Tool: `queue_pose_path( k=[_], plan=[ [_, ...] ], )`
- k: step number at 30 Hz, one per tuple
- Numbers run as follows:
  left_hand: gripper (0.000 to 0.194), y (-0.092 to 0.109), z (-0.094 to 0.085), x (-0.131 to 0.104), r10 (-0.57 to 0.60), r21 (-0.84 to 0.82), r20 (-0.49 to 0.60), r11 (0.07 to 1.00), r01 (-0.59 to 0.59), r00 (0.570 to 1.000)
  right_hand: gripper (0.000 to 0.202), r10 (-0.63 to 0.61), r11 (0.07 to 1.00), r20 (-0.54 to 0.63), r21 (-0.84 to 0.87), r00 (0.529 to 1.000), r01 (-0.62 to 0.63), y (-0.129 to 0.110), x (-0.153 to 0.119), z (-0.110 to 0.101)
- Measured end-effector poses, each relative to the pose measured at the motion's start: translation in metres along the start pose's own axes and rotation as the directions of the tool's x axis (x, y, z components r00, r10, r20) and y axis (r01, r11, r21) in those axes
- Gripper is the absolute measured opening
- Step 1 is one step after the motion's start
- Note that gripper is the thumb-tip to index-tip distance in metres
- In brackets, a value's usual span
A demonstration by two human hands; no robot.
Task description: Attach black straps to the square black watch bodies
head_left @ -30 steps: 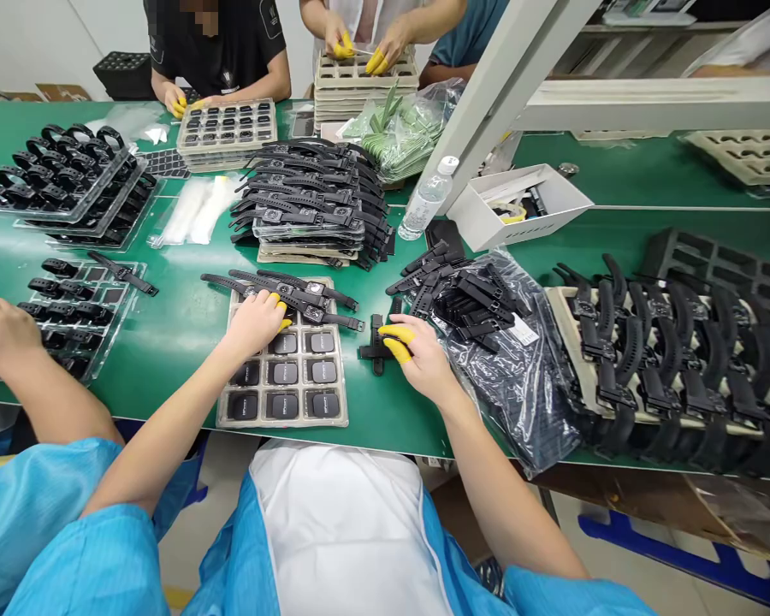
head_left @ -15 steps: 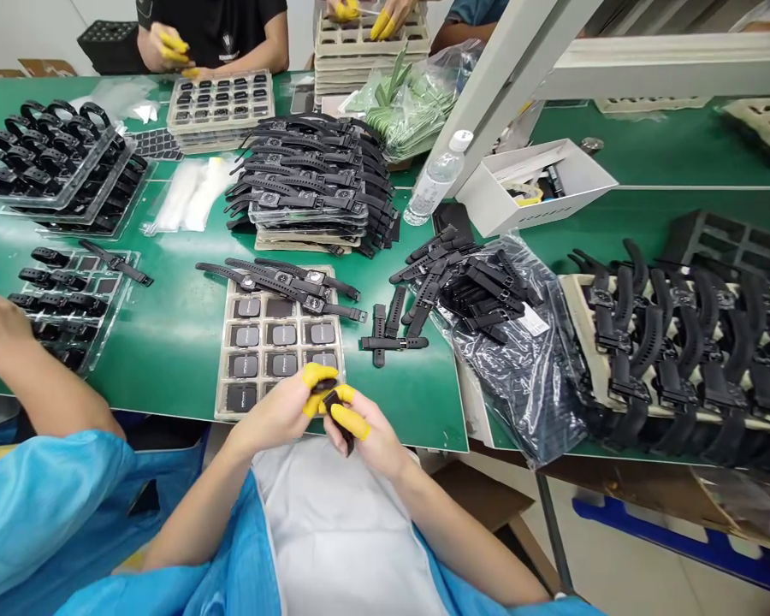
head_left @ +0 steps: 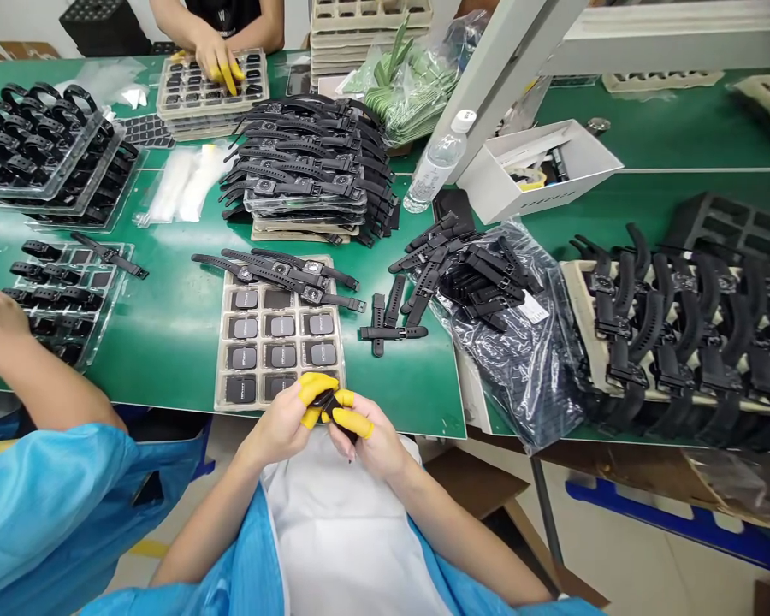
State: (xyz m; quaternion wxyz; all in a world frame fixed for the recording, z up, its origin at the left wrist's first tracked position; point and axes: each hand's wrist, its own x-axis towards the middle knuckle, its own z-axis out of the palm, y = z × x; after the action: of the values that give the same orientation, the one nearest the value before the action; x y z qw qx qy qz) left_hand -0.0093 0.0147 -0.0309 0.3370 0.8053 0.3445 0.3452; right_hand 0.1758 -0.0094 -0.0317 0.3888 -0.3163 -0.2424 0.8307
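Note:
In front of the white apron, my left hand (head_left: 286, 419) pinches a small dark watch case (head_left: 322, 398) between yellow-cot-covered fingertips. My right hand (head_left: 376, 435) grips a black watch strap (head_left: 331, 409), its end meeting the case. Fingers hide most of both pieces, so whether they are joined cannot be made out. Just beyond my hands lies a beige tray (head_left: 220, 376) with square dark watch cases (head_left: 282, 356) in its pockets. Several strapped watches (head_left: 282, 272) rest across its far edge. Loose straps (head_left: 391, 332) lie to the right of it.
More straps (head_left: 488, 282) are heaped on a plastic bag (head_left: 526, 385). Stacked watch trays (head_left: 308, 210) stand behind, near a water bottle (head_left: 437, 162) and white box (head_left: 539, 171). A co-worker's arm (head_left: 51, 368) reaches in at left; another person's gloved hand (head_left: 222, 68) works across the table.
My hands keep the case and strap together, with only a small shift of the fingers. The co-worker opposite has lowered a hand onto the tray there. The view has tilted slightly.

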Motion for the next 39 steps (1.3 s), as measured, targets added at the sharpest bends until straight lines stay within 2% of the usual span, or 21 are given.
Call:
queue_pose_path(
  k=[4, 6, 8, 11, 14, 18, 21, 24, 26, 30, 32, 34, 35, 37, 39],
  plan=[
    [0.053, 0.002, 0.002, -0.001, -0.006, 0.104, 0.009, 0.995, 0.005, 1.0, 0.034, 0.019, 0.991, -0.013, 0.13, 1.0, -0.017, 0.0, -0.002, 0.003],
    [0.053, 0.004, -0.001, -0.001, -0.03, 0.15, 0.064, 0.989, 0.02, 0.998, 0.034, 0.035, 0.983, -0.043, 0.18, 0.998, -0.026, 0.001, -0.003, 0.004],
    [0.052, 0.008, -0.005, 0.0, -0.043, 0.12, 0.132, 0.992, 0.027, 0.99, 0.034, 0.048, 0.981, -0.062, 0.193, 0.997, -0.035, 0.001, -0.003, 0.004],
    [0.05, 0.013, -0.012, 0.0, -0.04, 0.057, 0.159, 0.998, 0.031, 0.987, 0.035, 0.072, 0.985, -0.059, 0.16, 0.996, -0.062, 0.0, -0.005, 0.004],
    [0.045, 0.016, -0.014, -0.001, -0.073, 0.141, 0.141, 0.989, 0.053, 0.987, 0.036, 0.12, 0.987, -0.064, 0.116, 0.991, -0.112, -0.003, -0.006, 0.004],
    [0.039, 0.019, -0.015, 0.0, -0.119, 0.258, 0.191, 0.964, 0.067, 0.974, 0.037, 0.168, 0.985, -0.063, 0.048, 0.984, -0.165, -0.007, -0.006, 0.004],
    [0.038, 0.019, -0.018, 0.002, -0.113, 0.191, 0.203, 0.979, 0.074, 0.973, 0.036, 0.133, 0.991, -0.044, -0.029, 0.99, -0.134, -0.006, -0.007, 0.003],
    [0.04, 0.014, -0.017, 0.0, -0.074, -0.006, 0.172, 0.997, 0.076, 0.982, 0.036, 0.048, 0.993, -0.035, -0.111, 0.998, -0.052, -0.002, -0.006, 0.002],
    [0.041, 0.01, -0.013, -0.004, -0.093, -0.096, 0.124, 0.99, 0.105, 0.988, 0.038, -0.003, 0.991, -0.035, -0.131, 0.999, -0.001, 0.001, -0.006, 0.0],
    [0.031, 0.003, 0.003, -0.011, -0.225, -0.247, -0.107, 0.949, 0.193, 0.968, 0.043, -0.079, 0.981, -0.04, -0.181, 0.996, 0.071, 0.004, -0.005, -0.001],
    [0.019, 0.004, 0.01, -0.011, -0.263, -0.359, -0.234, 0.918, 0.169, 0.936, 0.045, -0.051, 0.974, -0.02, -0.22, 0.998, 0.045, 0.002, -0.006, 0.001],
    [0.023, 0.006, 0.011, -0.007, -0.343, -0.509, -0.312, 0.848, 0.149, 0.886, 0.047, 0.044, 0.974, 0.019, -0.225, 0.999, -0.039, -0.002, -0.007, 0.001],
    [0.026, 0.007, 0.009, -0.004, -0.407, -0.586, -0.347, 0.797, 0.143, 0.845, 0.047, 0.105, 0.97, 0.043, -0.224, 0.994, -0.093, -0.005, -0.007, 0.001],
    [0.029, 0.009, -0.002, 0.002, -0.535, -0.69, -0.446, 0.716, 0.105, 0.718, 0.045, 0.218, 0.947, 0.085, -0.26, 0.972, -0.189, -0.011, -0.009, -0.002],
    [0.029, 0.011, -0.017, 0.008, -0.586, -0.689, -0.576, 0.723, 0.048, 0.57, 0.042, 0.258, 0.921, 0.066, -0.319, 0.964, -0.224, -0.017, -0.01, -0.007]
  ],
)
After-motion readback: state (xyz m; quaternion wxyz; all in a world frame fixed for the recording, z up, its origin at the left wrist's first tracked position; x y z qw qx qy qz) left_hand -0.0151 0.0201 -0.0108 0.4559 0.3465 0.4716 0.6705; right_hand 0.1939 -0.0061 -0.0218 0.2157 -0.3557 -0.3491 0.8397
